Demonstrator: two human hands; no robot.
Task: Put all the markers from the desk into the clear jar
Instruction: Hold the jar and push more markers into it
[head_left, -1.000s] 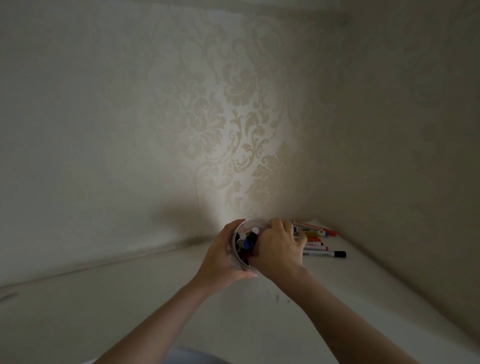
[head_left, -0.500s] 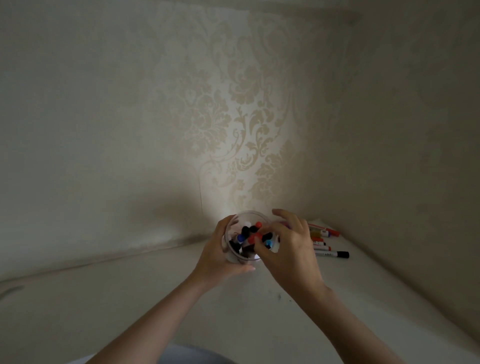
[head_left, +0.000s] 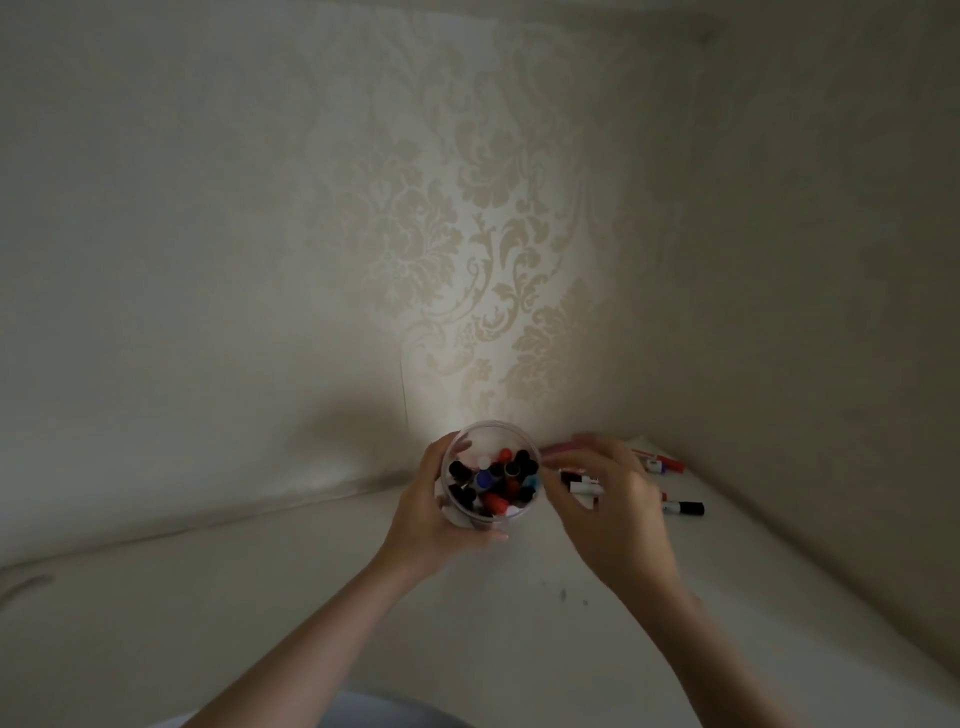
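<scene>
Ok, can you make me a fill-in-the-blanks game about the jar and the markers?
1. The clear jar is held by the ____ hand.
2. The markers in the jar stand with their ____ pointing up.
3. The loose markers on the desk lie to the ____ of the jar.
4. The right hand hovers beside the jar, holding ____.

Missing words: left; caps; right; nothing

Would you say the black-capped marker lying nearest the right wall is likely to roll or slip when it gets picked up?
Probably apt to roll: the black-capped marker looks like a round barrel lying flat on the smooth desk. It seems stiff and light, being slim. Its smooth-looking body may slip a little, so the right hand would likely do better pinching it mid-barrel.
</scene>
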